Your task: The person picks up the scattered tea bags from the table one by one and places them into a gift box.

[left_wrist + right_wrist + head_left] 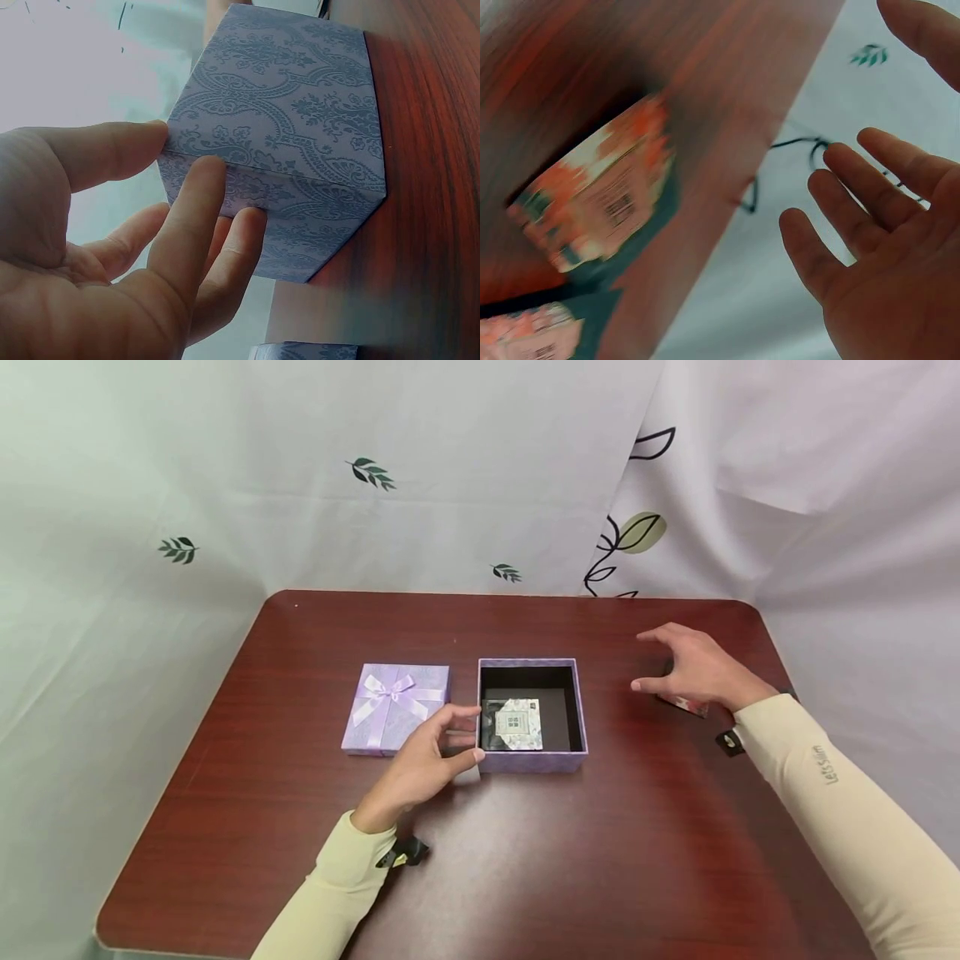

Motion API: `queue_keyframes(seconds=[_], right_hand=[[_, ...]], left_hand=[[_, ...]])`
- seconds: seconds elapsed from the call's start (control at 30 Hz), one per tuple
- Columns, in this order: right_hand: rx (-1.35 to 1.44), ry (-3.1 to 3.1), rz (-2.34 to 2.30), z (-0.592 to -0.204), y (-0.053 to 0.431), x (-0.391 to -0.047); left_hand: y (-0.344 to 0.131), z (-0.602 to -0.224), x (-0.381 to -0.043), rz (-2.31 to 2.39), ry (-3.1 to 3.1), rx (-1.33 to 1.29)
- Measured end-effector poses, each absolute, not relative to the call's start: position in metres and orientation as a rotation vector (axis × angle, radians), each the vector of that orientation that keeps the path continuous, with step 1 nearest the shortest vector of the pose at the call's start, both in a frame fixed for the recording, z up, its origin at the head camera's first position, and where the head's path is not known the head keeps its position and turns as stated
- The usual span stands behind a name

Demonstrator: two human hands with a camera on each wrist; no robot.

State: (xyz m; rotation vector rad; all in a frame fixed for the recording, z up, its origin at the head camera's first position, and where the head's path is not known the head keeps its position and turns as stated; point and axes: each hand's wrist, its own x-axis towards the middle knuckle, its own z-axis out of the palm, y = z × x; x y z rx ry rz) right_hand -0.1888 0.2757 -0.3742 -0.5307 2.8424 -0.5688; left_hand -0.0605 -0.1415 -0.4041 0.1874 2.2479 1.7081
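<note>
An open purple gift box (532,762) with a dark inside stands mid-table. Inside it, toward the left, lies a flat packet (512,724) with a floral print and a black edge. My left hand (423,760) touches the box's left side near the front corner, with thumb and fingers spread. In the left wrist view, those fingertips rest at an edge of the patterned box wall (292,97). My right hand (701,668) is raised at the table's right, fingers apart and holding nothing. Below it lies an orange floral packet (607,195), partly hidden by the hand in the head view.
Left of the box sits its purple lid (360,718) with a ribbon bow (392,691), partly behind my left hand. A second floral packet (536,337) lies beside the orange one. The brown table (570,877) meets a pale leaf-print curtain (450,510) at the back.
</note>
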Motion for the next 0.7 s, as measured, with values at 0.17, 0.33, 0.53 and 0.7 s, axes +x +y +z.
queue_keyframes(seconds=[0.17, 0.33, 0.53, 0.7], right_hand=[[-0.438, 2.820, -0.574, -0.383, 0.294, -0.191], [-0.399, 2.797, -0.567, -0.392, 0.309, -0.192], [-0.352, 2.784, -0.557, -0.403, 0.325, -0.189], [-0.345, 2.778, -0.548, -0.415, 0.335, -0.184]], left_hand=[[-0.142, -0.404, -0.060, 1.722, 2.246, 0.192], [-0.143, -0.406, -0.060, 1.726, 2.245, 0.194], [-0.142, -0.407, -0.061, 1.719, 2.241, 0.192], [-0.141, -0.406, -0.060, 1.725, 2.235, 0.187]])
